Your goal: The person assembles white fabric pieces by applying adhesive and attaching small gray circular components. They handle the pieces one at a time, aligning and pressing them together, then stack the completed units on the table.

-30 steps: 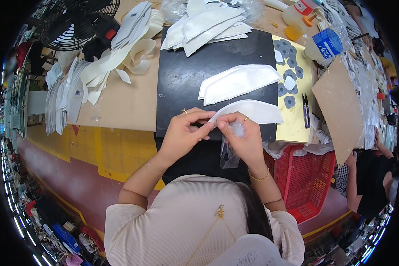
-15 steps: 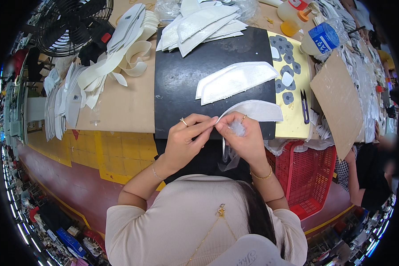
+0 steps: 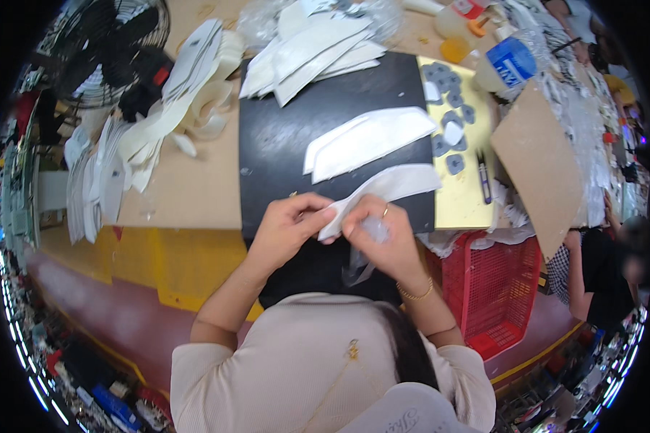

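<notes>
A curved white padded piece [image 3: 401, 182] slants over the front of the black board [image 3: 271, 169]. Its near end is pinched between the thumb and fingers of my left hand [image 3: 290, 225]. My right hand [image 3: 383, 238] is closed around a crumpled bit of clear plastic film [image 3: 375, 229], with its fingertips against the piece's near edge; whether they grip that edge too I cannot tell. More film hangs below the right hand. Just beyond lie two overlapping white curved pieces [image 3: 372, 143]. A heap of similar white pieces [image 3: 318, 54] covers the board's far end.
A yellow sheet [image 3: 451, 206] with grey patches and thread snips [image 3: 484, 177] adjoins the board. Bottles [image 3: 509, 63] and a brown cardboard sheet [image 3: 538, 159] are farther right. A red basket [image 3: 491, 296] stands below. A fan [image 3: 105, 47] and stacked white pieces [image 3: 112, 166] are at left.
My hands have moved apart and slightly nearer to me. The piece's near end has turned to show its broad face between them. The whole view has shifted a little.
</notes>
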Tool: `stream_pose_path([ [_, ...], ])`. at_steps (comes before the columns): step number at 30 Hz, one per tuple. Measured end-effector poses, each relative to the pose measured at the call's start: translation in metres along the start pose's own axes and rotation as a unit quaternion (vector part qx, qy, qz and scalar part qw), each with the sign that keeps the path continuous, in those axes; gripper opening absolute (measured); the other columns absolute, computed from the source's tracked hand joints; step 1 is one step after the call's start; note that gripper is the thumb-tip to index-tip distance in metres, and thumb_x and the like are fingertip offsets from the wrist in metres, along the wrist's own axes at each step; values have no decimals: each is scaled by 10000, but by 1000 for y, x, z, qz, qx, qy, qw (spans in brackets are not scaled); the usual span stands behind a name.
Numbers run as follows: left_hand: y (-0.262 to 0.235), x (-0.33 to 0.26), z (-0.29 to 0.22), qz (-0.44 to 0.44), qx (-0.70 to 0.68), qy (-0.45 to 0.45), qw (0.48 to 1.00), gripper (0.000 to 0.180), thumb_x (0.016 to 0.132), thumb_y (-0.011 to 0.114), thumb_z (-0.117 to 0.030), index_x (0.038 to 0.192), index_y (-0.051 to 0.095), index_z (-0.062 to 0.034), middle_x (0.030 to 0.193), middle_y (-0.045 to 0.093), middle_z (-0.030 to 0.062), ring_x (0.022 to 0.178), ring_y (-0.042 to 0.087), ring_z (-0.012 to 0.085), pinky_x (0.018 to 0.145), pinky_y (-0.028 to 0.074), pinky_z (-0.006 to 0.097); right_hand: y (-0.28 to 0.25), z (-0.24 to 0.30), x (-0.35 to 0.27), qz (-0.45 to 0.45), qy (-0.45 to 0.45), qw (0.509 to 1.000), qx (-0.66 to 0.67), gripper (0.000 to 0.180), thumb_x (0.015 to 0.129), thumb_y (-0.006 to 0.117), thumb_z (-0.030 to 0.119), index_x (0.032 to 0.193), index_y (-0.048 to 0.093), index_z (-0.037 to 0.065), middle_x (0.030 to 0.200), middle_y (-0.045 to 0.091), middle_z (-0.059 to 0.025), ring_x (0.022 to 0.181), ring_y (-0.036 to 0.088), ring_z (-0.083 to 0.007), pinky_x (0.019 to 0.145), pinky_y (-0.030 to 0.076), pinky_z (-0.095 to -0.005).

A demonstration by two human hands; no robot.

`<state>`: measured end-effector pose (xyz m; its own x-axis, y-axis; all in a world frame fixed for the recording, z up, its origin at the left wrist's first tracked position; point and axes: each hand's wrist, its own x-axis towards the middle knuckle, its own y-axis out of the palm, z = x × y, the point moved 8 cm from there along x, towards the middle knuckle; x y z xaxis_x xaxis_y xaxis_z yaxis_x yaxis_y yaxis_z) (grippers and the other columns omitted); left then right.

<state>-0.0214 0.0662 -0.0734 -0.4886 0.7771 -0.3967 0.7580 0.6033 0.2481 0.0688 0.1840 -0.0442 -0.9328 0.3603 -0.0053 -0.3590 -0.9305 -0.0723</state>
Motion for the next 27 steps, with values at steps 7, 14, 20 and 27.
stream_pose_path([
  [7,21,-11,-27,4,169,123,978,146,893,684,-18,1014,687,65,842,676,71,754,650,102,635,520,223,-14,1,-18,-37,63,994,-80,186,872,721,152,850,573,41,752,587,-11,665,538,-76,608,452,-246],
  [14,20,-13,-38,20,199,111,974,111,879,680,20,972,701,77,812,628,58,693,612,84,603,487,202,-21,-1,-18,-20,-1,1000,-21,204,911,697,142,837,545,28,924,662,-85,683,635,-117,619,504,-256],
  [20,-10,-14,-59,-31,263,127,956,143,848,687,35,986,723,42,730,614,50,602,554,72,529,411,216,-49,-20,-30,-33,129,948,291,222,907,662,29,886,446,77,1044,650,-119,938,680,-210,787,568,-322],
  [27,19,-18,-94,28,357,219,908,199,790,678,93,960,740,10,703,628,88,562,556,141,515,410,264,-71,-3,-26,-59,173,969,-167,444,695,900,250,871,526,87,822,609,-3,759,573,-109,690,466,-282],
])
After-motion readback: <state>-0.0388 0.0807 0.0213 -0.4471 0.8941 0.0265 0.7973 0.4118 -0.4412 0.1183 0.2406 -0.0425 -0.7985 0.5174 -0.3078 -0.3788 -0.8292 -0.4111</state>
